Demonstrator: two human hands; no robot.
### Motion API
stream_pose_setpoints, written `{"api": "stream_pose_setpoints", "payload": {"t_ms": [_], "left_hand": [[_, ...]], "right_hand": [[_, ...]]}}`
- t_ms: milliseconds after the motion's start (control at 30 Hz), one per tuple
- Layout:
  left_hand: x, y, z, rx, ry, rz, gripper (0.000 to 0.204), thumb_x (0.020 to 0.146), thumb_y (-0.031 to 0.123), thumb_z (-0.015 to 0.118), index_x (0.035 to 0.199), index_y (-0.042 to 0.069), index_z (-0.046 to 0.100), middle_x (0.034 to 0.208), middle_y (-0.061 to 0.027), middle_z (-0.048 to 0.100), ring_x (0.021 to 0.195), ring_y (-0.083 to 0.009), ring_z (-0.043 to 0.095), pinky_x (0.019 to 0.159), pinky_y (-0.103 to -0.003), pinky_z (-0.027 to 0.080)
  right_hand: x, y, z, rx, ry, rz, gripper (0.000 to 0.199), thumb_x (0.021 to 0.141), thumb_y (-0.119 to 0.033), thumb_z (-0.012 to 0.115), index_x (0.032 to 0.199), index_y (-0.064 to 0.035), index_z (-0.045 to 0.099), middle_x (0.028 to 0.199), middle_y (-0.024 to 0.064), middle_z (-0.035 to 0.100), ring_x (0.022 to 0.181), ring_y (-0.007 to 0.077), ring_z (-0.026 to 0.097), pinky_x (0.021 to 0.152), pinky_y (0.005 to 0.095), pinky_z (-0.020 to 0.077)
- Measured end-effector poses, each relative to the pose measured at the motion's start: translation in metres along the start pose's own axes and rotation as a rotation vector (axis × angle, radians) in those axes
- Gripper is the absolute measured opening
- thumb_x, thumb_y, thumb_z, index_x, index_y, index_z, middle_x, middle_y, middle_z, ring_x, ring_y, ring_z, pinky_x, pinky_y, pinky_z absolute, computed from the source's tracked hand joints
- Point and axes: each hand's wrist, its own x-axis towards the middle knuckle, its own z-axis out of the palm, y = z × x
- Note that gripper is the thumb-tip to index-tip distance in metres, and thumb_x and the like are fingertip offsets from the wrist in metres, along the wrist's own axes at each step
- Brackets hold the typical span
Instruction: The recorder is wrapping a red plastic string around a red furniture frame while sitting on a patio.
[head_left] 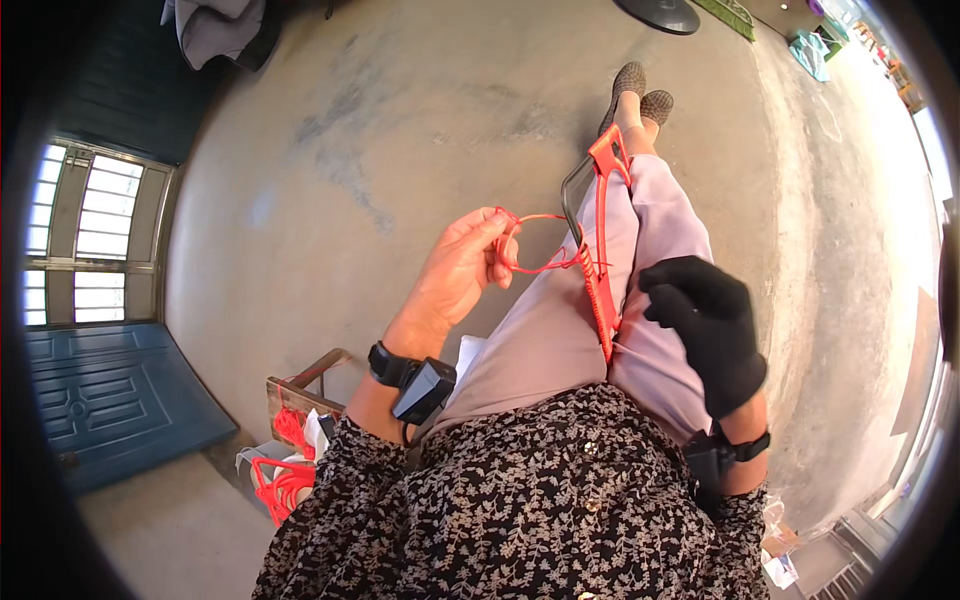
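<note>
Nearest in: floral dark blouse [520,500] fills the lower frame, person seated, legs in pale lilac trousers [560,330] stretched out toward patterned shoes [640,100]. Left hand [455,275] bare, black wrist device [415,385] strapped on; fingers curled and pinching a loop of red cord [530,245] out to the side of the thigh, so it's grasping the cord. Cord runs from that loop across to a red woven strip on a dark wire frame [603,240], which lies lengthwise along the lap between the thighs, top end near the knees. Right hand [712,325] in a black glove, resting on the right thigh just beside the frame's lower end; fingers bent inward, but I cannot tell if they clamp the frame edge or just press against it. To the person's left, low down: wooden crate [300,395] with more red cord bundles [282,480] by it. Further out: bare concrete floor [330,150], blue door [110,400] and window at left. Risks, my read: loop is slack and twisted near the fingers, could snag or knot when pulled tight; frame only rests on the lap, so a hard tug from the left may slide or tilt it if the gloved hand isn't really holding; glove could also fumble thin cord.
</note>
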Motion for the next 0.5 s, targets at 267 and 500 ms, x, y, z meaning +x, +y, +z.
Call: {"api": "stream_pose_setpoints", "payload": {"t_ms": [267,500], "left_hand": [[0.014,-0.007,0.031,0.243,0.194,0.119,0.027,0.100,0.021,0.047,0.113,0.000,0.057,0.103,-0.0127,0.065,0.092,-0.0202,0.064,0.084,-0.034,0.053],[0.035,-0.037,0.039,-0.037,-0.039,-0.090,0.050,0.102,0.039,0.036,0.123,-0.003,0.052,0.117,-0.0148,0.061,0.105,-0.0250,0.061,0.097,-0.040,0.046]], "right_hand": [[0.053,0.060,0.022,-0.293,0.122,-0.193,0.019,0.083,-0.009,0.067,0.102,-0.0055,0.066,0.088,0.0073,0.069,0.069,0.0127,0.064,0.066,0.0267,0.0503],[0.071,0.049,0.034,-0.583,0.072,-0.286,0.036,0.082,-0.015,0.066,0.117,-0.0144,0.060,0.121,0.0046,0.059,0.084,0.0282,0.065,0.074,0.0378,0.0512]]}}
